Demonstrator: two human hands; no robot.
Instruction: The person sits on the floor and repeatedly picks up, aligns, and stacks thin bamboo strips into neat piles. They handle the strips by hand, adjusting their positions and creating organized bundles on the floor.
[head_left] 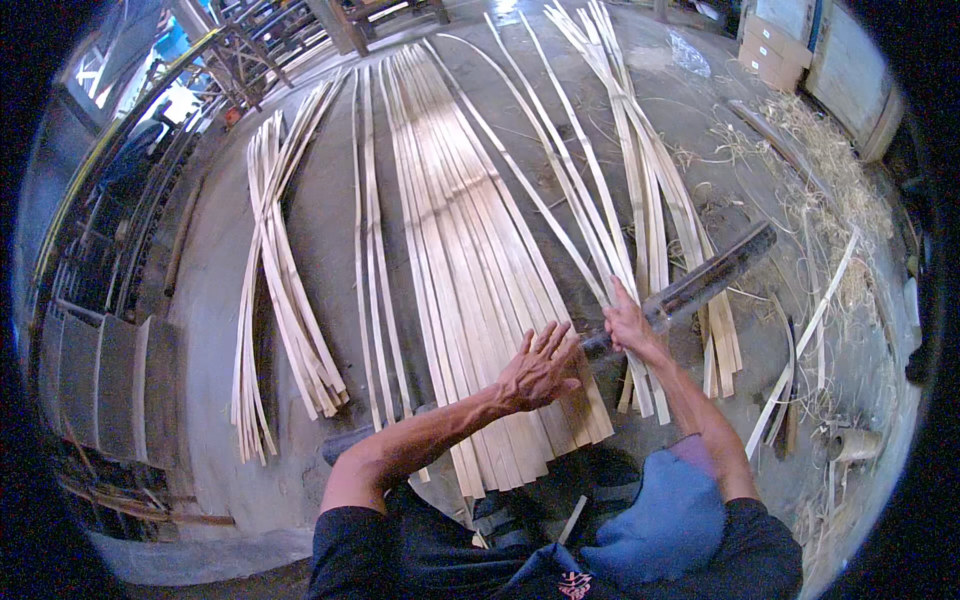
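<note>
A broad sheet of pale, bamboo-like strips (440,230) lies lengthwise in front of me, side by side. My left hand (540,372) rests flat, fingers spread, over the near right part of this sheet. Just to its right, my right hand (628,322) closes on a pale strip (608,225) in the narrow group beside the sheet, its index finger stretched along the strip. Under the strips runs a dark round pipe (715,268), showing at the right and passing beneath my hands. What the lower fingers of the right hand press on is partly hidden.
Crossed bundles of strips lie at the left (285,300) and at the right (650,170). Three or so loose strips (368,220) lie left of the sheet. Curly shavings (835,180) cover the floor at the far right, near cardboard boxes (775,52). Metal racks stand at the left.
</note>
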